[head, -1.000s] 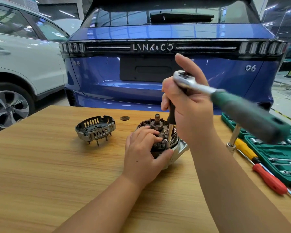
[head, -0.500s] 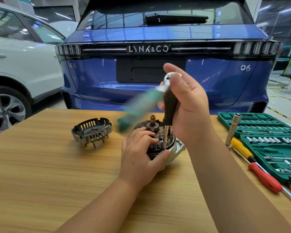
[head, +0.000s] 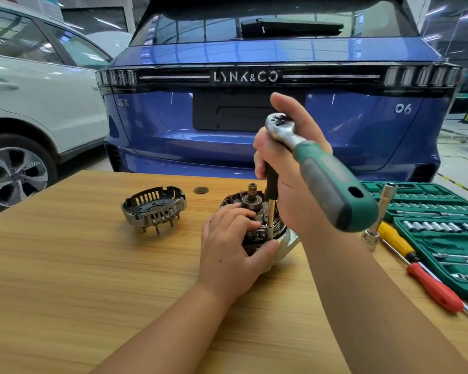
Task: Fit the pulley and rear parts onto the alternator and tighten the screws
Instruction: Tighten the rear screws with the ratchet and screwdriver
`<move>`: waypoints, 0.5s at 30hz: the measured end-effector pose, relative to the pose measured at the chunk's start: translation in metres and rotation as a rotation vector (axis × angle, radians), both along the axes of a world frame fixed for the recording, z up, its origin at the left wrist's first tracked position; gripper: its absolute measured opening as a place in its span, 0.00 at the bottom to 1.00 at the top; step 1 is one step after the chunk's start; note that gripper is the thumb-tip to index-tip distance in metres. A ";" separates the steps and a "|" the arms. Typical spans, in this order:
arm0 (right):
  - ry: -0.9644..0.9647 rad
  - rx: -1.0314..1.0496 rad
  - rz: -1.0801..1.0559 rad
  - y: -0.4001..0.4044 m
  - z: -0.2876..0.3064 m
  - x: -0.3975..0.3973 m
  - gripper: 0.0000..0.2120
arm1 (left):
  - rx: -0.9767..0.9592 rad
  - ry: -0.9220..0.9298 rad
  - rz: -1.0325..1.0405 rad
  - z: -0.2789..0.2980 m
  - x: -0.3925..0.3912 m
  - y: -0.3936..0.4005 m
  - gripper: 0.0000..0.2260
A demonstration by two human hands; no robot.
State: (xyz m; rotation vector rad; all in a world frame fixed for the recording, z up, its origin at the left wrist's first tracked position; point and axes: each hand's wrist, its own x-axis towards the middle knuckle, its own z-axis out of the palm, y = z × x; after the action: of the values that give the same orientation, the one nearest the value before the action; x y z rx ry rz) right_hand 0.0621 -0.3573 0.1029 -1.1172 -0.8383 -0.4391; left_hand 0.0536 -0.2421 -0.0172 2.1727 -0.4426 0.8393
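Green-handled ratchet (head: 327,171) in right hand (head: 289,168), extension vertical on alternator (head: 257,225)

— What's around the bench?
— A wooden table (head: 65,265). Beyond the right hand (head: 295,168), a blue car's (head: 173,117) rear; further left, a white car (head: 38,90).
— And the light?
— Ceiling strips reflect in glass; pale floor (head: 454,163) at right.

Single head-worn wide-angle view, looking forward and down, close over wooden table (head: 65,265) filling lower frame. Blue car (head: 254,130) rear fills upper centre; white car (head: 38,103) upper left.
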 end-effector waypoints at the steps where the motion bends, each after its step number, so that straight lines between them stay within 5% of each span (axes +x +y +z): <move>1: 0.016 0.005 0.057 -0.003 0.000 0.002 0.22 | 0.008 0.006 -0.002 0.000 0.000 0.000 0.19; 6: 0.182 0.074 0.370 -0.012 0.005 0.008 0.15 | -0.004 -0.007 0.007 0.000 0.001 0.000 0.14; 9: 0.258 0.105 0.267 -0.011 0.006 0.005 0.24 | -0.026 -0.037 0.014 0.000 0.001 -0.001 0.16; 13: 0.254 0.069 -0.181 -0.007 0.011 -0.007 0.09 | -0.031 -0.030 0.023 -0.001 0.001 -0.003 0.17; 15: 0.309 0.053 -0.205 -0.008 0.013 -0.007 0.10 | -0.025 -0.039 0.020 -0.001 0.001 -0.003 0.17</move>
State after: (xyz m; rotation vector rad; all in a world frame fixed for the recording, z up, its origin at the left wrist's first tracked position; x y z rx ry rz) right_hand 0.0548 -0.3652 0.1161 -1.1901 -0.4415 -0.4414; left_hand 0.0548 -0.2447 -0.0186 2.1441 -0.4278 0.8949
